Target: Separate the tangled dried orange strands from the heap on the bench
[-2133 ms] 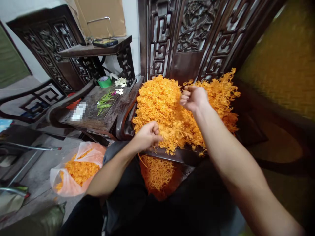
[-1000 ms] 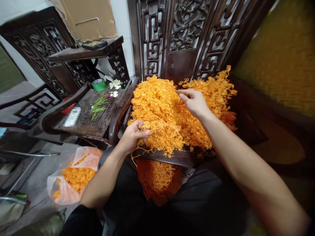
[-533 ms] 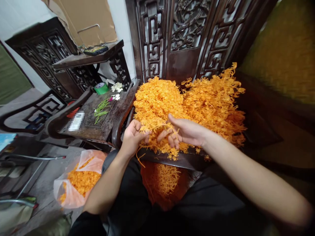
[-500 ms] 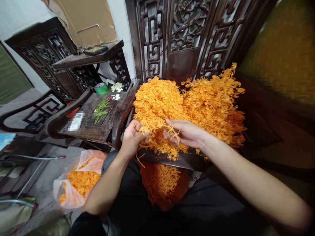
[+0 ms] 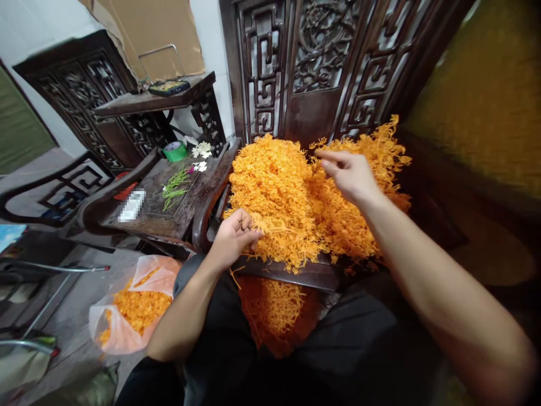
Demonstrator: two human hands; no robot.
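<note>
Bright middle, murky edges.
Even light from a source we cannot see brightens the orange pile [image 5: 270, 180] between our left fingers [image 5: 242, 221] and right fingers [image 5: 331, 165], with shade below the latter. Beyond them, the carved panel [image 5: 315, 113] shows pale glare. Far right of them, the woven surface [image 5: 486, 107] is dim and blurred; our right forearm [image 5: 443, 293] stretches and softens cornerward.

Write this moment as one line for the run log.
left hand: holds orange strands; right hand: at orange pile, grip unclear; green tape: on wooden seat; plastic bag: on floor
</note>
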